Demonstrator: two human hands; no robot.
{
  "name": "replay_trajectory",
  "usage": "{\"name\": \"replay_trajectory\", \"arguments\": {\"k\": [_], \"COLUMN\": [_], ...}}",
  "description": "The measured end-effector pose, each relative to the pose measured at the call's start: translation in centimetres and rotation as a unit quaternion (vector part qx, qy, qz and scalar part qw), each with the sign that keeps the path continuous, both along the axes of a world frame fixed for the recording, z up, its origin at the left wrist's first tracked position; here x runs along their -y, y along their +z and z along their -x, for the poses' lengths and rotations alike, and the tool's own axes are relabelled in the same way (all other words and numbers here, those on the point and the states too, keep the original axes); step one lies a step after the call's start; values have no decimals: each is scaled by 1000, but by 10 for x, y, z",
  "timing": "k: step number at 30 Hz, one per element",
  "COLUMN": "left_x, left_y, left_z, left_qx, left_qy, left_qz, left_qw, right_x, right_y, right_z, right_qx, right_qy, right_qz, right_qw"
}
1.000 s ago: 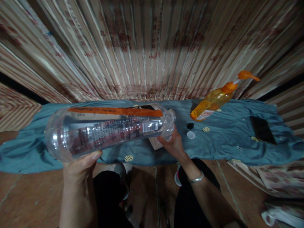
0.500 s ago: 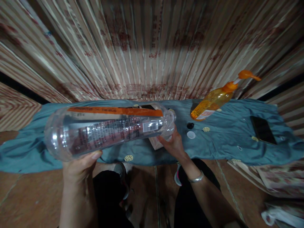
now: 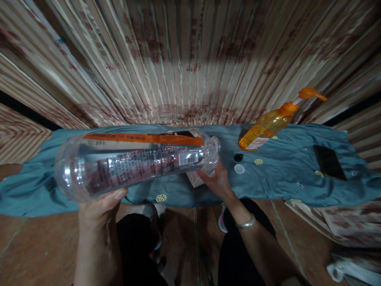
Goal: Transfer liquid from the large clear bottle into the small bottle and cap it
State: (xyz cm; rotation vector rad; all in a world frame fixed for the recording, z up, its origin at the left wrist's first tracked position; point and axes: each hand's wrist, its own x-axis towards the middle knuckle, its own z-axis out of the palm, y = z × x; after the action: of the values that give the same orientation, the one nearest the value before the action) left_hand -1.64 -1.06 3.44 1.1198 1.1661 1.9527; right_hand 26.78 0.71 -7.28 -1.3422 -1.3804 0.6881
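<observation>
Fingers (image 3: pixel 120 194): clamped on the clear bottle (image 3: pixel 143 163), both hands. Your left hand (image 3: pixel 99 206) had the base end, thumb showing, and your right hand (image 3: pixel 218 180) had the neck; most fingers were hidden, tbh.
Clear bottle: held sideways over the cloth-covered counter (image 3: pixel 285 172), mouth toward your right, box (image 3: pixel 195 180) partly hidden behind it.
Weight: looked empty, so I figured light for its bulk.
Feel: shiny plastic, probably slick, likely to dent if squeezed, not likely to shatter.
Best hold: base plus neck, imo, since the narrow neck likely resisted slipping better than the smooth sides.
Bottle label: orange strip (image 3: pixel 143 138), rows of small print, plus a barcode (image 3: pixel 188 157). Couldn't read a brand.
Pump bottle (image 3: pixel 266 127): orange, white label (image 3: pixel 258 143) with reddish marks, too blurry to read.
Loose bits: black cap (image 3: pixel 238 157) and white disc (image 3: pixel 239 169), no writing I could make out.
</observation>
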Motion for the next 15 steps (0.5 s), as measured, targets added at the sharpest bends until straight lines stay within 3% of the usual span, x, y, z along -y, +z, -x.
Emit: {"name": "replay_trajectory", "arguments": {"k": [7, 15], "left_x": [0, -1], "left_y": [-11, -14], "left_z": [8, 9], "left_qx": [-20, -27], "left_qy": [10, 14], "left_qz": [10, -8], "left_qw": [1000, 999], "right_x": [-1, 0], "right_y": [0, 0], "right_z": [1, 1], "right_qx": [-6, -15], "right_qy": [3, -1], "right_qz": [4, 7], "right_qw": [1000, 1000]}}
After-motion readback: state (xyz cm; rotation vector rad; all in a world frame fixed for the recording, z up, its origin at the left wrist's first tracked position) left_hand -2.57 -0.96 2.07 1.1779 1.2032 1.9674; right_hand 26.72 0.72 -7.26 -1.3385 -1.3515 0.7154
